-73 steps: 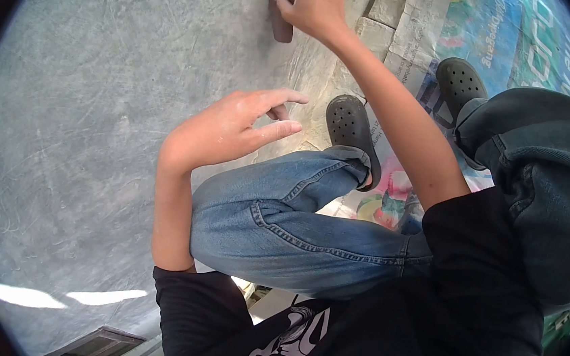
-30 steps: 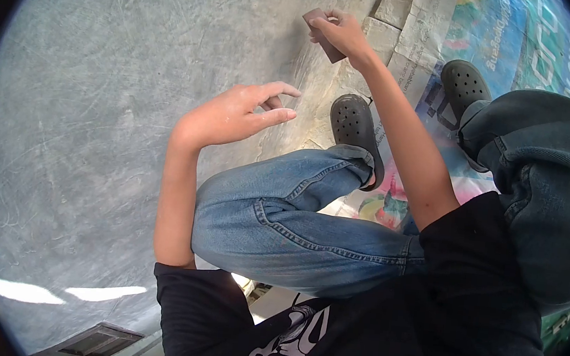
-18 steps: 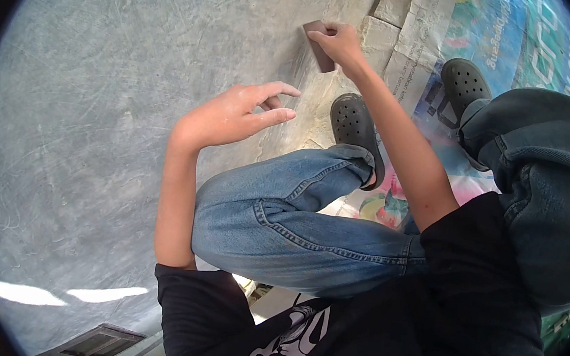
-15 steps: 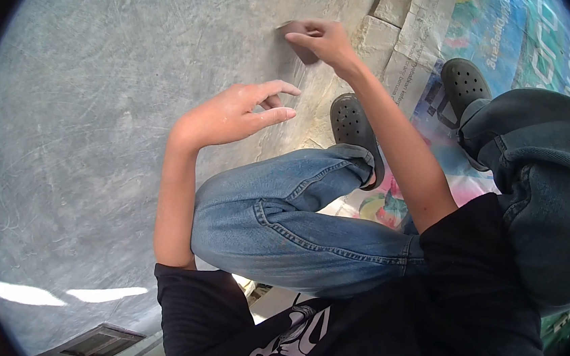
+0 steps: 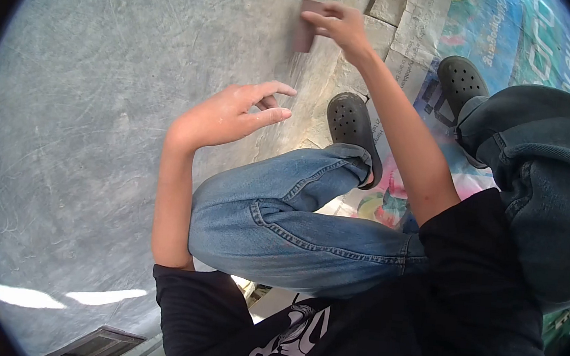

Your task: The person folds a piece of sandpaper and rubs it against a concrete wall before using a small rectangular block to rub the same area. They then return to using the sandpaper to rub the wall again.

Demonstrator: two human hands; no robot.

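A reddish-brown piece of sandpaper (image 5: pixel 304 34) lies flat against the grey, scratch-marked plastered wall (image 5: pixel 101 108), close to its edge. My right hand (image 5: pixel 339 28) grips it with the fingers along its right side, slightly blurred. Lower and to the left, my left hand (image 5: pixel 236 111) holds nothing; its index finger is stretched out, the thumb apart, the other fingers bent. Whitish dust marks its fingertips and knuckles. The left forearm rests beside my bent knee.
Pale stone blocks (image 5: pixel 386 7) line the wall's edge. Beyond them a colourful printed banner (image 5: pixel 501 34) covers the ground under my dark clogs (image 5: pixel 351 119). My jeans-clad legs (image 5: pixel 307 234) are folded in front of me. A dark framed panel (image 5: pixel 104 345) shows at the bottom left.
My right hand has moved up and slightly right along the wall with the sandpaper, which has turned more upright. My left hand has hardly moved.
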